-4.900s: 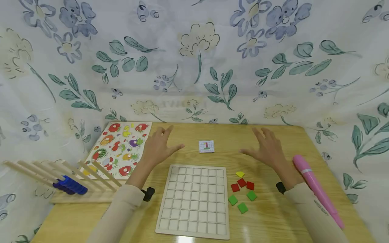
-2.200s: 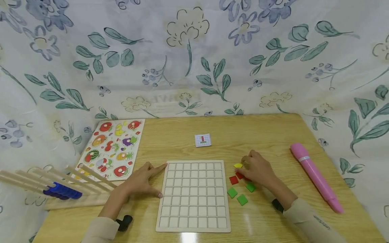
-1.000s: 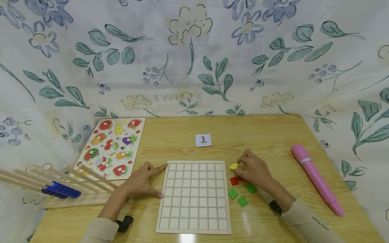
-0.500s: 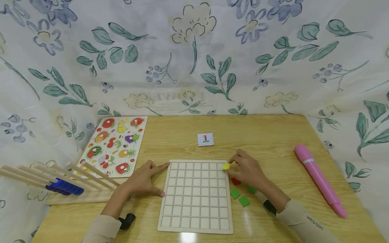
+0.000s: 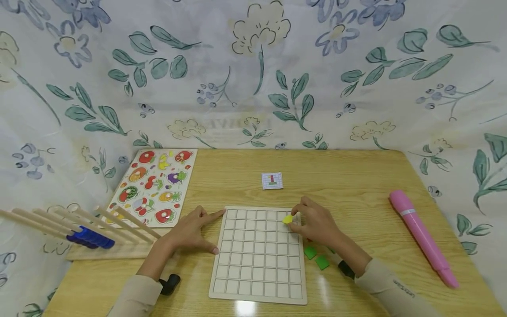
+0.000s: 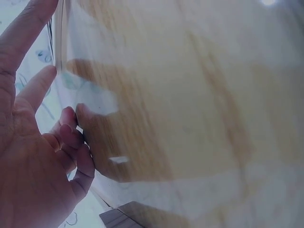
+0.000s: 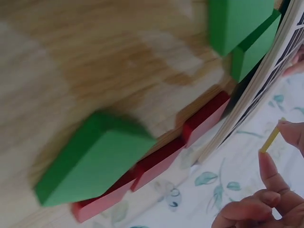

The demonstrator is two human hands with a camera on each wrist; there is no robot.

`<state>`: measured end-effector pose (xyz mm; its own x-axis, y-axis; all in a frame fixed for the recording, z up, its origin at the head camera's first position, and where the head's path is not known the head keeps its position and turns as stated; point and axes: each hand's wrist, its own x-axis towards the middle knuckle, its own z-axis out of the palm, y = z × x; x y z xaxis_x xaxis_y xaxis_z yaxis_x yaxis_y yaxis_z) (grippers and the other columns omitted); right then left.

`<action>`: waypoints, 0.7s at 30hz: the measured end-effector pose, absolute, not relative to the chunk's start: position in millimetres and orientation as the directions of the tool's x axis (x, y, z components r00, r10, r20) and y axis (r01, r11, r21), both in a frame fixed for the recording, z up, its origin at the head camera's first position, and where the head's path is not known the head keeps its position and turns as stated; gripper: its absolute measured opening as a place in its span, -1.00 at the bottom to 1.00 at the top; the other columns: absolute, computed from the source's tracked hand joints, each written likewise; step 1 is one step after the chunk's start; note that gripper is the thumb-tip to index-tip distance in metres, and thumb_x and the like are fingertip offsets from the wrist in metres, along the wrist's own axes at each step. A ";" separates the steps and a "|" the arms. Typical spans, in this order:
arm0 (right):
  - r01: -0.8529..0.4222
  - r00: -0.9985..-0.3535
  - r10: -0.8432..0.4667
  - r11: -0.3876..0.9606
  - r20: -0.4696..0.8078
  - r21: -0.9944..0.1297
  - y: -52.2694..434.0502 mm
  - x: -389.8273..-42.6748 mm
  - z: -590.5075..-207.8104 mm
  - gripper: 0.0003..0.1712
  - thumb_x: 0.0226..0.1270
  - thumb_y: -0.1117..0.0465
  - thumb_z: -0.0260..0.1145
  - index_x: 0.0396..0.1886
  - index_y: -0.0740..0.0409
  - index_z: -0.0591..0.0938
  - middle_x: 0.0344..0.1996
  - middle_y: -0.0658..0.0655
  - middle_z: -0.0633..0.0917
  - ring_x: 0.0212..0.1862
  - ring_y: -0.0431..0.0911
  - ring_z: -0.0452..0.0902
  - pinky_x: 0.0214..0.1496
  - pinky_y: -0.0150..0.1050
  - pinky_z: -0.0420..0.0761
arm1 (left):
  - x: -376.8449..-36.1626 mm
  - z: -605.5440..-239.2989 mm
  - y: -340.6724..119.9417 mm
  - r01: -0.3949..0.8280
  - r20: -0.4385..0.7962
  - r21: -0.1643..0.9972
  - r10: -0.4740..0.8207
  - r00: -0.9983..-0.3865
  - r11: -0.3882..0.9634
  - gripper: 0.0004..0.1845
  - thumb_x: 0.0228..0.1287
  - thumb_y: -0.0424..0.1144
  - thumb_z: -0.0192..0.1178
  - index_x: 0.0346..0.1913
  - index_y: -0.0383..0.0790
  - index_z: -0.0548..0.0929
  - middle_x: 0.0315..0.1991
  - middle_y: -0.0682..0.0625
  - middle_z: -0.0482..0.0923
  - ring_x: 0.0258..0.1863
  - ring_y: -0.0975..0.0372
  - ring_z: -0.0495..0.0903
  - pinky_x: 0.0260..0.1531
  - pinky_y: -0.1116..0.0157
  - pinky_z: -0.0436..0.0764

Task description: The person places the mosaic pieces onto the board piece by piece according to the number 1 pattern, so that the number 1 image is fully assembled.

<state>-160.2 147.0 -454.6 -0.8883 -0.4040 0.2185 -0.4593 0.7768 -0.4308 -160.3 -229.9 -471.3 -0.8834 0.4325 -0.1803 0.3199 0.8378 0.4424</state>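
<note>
Fingertips of the right hand (image 5: 317, 225) pinch a small, thin yellow square tile (image 5: 288, 219) by its edges over the far right corner of the pale wooden grid board (image 5: 259, 255), seemingly light and stiff, while the left hand (image 5: 190, 232) rests flat, fingers straight, against the board's left edge.

— Can any writing be read here?
— Faint grey lettering shows through the flowered white curtain (image 5: 253, 88) at twelve o'clock, and small dark print marks the beige right sleeve (image 5: 400, 288); both are illegible.
</note>
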 end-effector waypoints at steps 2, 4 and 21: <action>-0.457 -0.889 -0.409 0.784 0.205 -0.421 142.4 -160.3 -453.9 -0.68 0.02 0.03 0.56 -0.31 0.12 0.73 -0.45 -0.05 0.37 -0.57 -0.29 0.14 -0.59 -0.42 0.22 | -160.0 -470.4 -230.2 0.314 -0.182 0.443 0.428 -0.885 0.839 0.18 -0.34 0.40 0.51 0.50 0.27 0.28 -0.21 0.01 0.23 -0.36 0.18 0.20 -0.36 0.26 0.22; -0.460 -0.888 -0.414 0.791 0.201 -0.404 138.3 -160.2 -454.3 -0.68 0.01 0.02 0.56 -0.32 0.10 0.73 -0.46 -0.06 0.37 -0.58 -0.28 0.14 -0.59 -0.42 0.21 | -159.8 -470.2 -230.2 0.310 -0.186 0.442 0.424 -0.886 0.842 0.18 -0.34 0.40 0.51 0.50 0.28 0.28 -0.21 0.01 0.23 -0.36 0.18 0.20 -0.36 0.26 0.22; -0.522 -0.853 -0.474 0.757 0.219 -0.392 113.6 -158.6 -453.7 -0.69 -0.01 0.00 0.59 -0.35 0.04 0.72 -0.48 -0.07 0.42 -0.56 -0.29 0.15 -0.55 -0.43 0.22 | -159.7 -472.0 -229.9 0.328 -0.174 0.422 0.431 -0.885 0.845 0.18 -0.35 0.44 0.49 0.50 0.30 0.27 -0.24 0.02 0.23 -0.39 0.19 0.19 -0.39 0.27 0.21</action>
<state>-158.6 113.6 -453.7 -0.8528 -0.4741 0.2190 -0.5218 0.7575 -0.3923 -159.7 -229.9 -472.0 -0.8854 0.4310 -0.1738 0.3284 0.8448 0.4224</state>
